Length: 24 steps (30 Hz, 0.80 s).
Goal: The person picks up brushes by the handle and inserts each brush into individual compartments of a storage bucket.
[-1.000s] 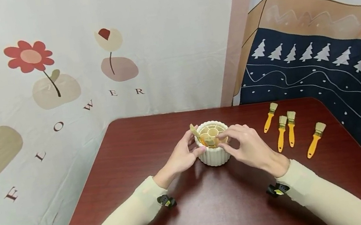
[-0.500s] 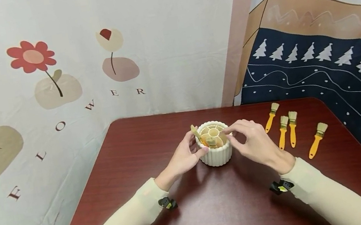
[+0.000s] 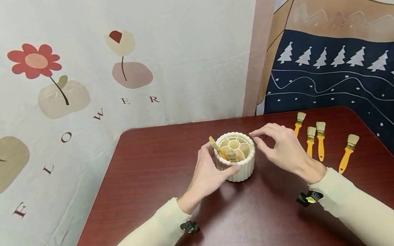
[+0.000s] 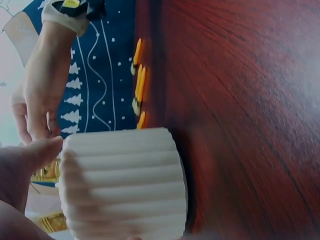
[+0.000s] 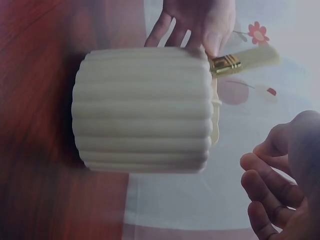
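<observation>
Head view: my left hand (image 3: 209,171) grips the white pot (image 3: 245,172) on the table (image 3: 149,160), 2 brushes (image 3: 231,154) in its divided inside; my right hand (image 3: 286,150) is just beside. Left wrist: my thumb (image 4: 42,154) touches the rim. Right wrist: 1 brush juts out (right fingers (image 5: 254,183) loosely bent).

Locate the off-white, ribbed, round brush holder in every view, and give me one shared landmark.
Head: the off-white, ribbed, round brush holder is below and right of centre.
Left wrist: the holder is at the bottom, left of centre.
Right wrist: the holder is left of centre.
Landmark: the person's left hand, left of it in head and left wrist, above it in right wrist.
</observation>
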{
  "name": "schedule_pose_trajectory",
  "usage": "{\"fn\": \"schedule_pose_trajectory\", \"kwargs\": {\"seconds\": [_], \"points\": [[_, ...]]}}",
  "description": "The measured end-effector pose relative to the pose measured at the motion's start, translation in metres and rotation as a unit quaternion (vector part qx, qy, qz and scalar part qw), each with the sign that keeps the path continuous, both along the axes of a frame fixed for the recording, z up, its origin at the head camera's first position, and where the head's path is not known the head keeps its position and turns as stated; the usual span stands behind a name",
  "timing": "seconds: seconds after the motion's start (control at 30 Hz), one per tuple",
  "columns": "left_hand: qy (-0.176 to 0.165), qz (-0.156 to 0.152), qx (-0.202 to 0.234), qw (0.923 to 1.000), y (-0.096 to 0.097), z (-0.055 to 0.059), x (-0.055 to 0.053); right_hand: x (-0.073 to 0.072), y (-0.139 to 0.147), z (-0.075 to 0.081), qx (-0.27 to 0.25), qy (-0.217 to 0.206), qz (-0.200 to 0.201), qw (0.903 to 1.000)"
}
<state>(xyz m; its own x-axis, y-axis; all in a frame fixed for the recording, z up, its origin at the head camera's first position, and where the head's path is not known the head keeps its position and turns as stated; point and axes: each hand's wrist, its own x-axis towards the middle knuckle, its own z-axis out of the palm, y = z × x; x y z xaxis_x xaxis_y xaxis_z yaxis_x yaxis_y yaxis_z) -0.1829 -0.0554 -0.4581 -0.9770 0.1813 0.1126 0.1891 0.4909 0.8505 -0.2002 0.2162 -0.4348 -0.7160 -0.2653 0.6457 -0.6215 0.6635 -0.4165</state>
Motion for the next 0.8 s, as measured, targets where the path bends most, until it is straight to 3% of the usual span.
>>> {"fn": "schedule_pose_trajectory", "kwargs": {"seconds": [0.37,0.67,0.8], "points": [[-0.003,0.02,0.011,0.9997,0.008,0.001,0.004,-0.005,0.01,-0.003,-0.004,-0.034,-0.034,0.9988],[-0.007,0.017,0.006,0.9998,0.003,0.0,0.0,-0.013,0.011,-0.004,-0.009,-0.042,-0.036,0.9984],[-0.015,0.008,0.025,0.9995,0.001,-0.001,-0.003,-0.016,0.014,-0.006,-0.008,-0.041,-0.041,0.9983]]}}
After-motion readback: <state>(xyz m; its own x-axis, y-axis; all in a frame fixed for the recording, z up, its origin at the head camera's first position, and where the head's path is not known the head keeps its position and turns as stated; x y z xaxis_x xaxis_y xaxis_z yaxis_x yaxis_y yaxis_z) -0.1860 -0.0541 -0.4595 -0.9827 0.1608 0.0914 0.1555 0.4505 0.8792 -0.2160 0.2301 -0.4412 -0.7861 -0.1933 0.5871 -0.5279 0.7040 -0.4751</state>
